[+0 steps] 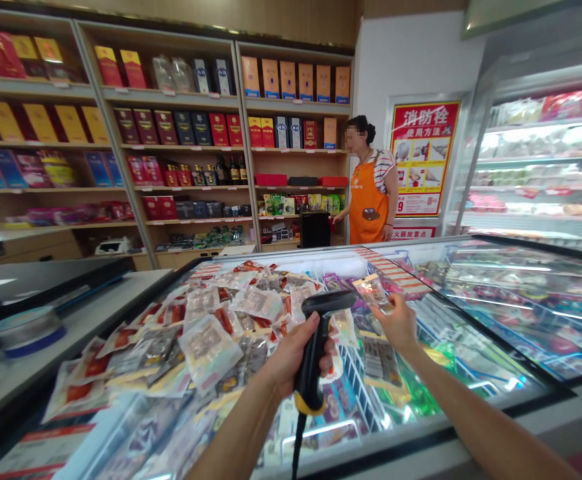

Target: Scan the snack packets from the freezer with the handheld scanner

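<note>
Head view: left grip is holding a barcode scanner, right grip pinching a packet toward the far edge of the chest freezer; scanning is seemingly underway, unconfirmed, piled packets lying unheld.

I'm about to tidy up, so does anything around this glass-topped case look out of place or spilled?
The packets lie heaped at mixed angles at the left of the case, unlike the boxes lined up on the shelves. No clear spill shows.
</note>
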A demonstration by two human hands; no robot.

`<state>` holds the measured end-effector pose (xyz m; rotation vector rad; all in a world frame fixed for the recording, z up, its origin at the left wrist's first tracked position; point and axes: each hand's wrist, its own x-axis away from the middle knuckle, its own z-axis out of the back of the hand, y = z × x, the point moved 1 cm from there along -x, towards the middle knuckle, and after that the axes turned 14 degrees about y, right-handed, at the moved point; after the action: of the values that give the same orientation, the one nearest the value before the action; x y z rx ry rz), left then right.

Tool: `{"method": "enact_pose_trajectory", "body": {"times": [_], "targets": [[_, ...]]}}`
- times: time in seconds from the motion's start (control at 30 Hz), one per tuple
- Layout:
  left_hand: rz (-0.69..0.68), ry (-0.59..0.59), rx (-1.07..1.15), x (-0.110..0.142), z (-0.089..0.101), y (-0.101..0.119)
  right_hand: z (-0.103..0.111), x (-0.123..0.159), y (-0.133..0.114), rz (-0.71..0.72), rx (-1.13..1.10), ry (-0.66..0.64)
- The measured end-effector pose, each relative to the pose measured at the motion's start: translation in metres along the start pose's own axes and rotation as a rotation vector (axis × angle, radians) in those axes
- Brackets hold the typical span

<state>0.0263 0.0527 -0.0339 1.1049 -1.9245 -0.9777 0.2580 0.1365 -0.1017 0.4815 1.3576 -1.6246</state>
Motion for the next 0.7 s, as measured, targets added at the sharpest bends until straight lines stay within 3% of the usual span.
{"method": "enact_pose_trajectory", "body": {"times": [0.4, 0.57, 0.63, 0.7], "targets": [[-0.029, -0.023, -0.022, -0.001, 0.002, 0.004, 0.006, 0.002, -0.005, -0.009, -0.007, -0.046], [-0.023, 0.014, -0.106, -0.002, 0.012, 0.009, 0.009, -0.02, 0.03, -0.187, 0.129, -0.064], [-0.013, 0.043, -0.146, -0.003, 0.018, 0.013, 0.015, -0.032, 0.046, -0.264, 0.207, -0.006], [-0.021, 0.067, -0.149, -0.002, 0.023, 0.019, 0.023, -0.04, 0.053, -0.241, 0.266, 0.088]]}}
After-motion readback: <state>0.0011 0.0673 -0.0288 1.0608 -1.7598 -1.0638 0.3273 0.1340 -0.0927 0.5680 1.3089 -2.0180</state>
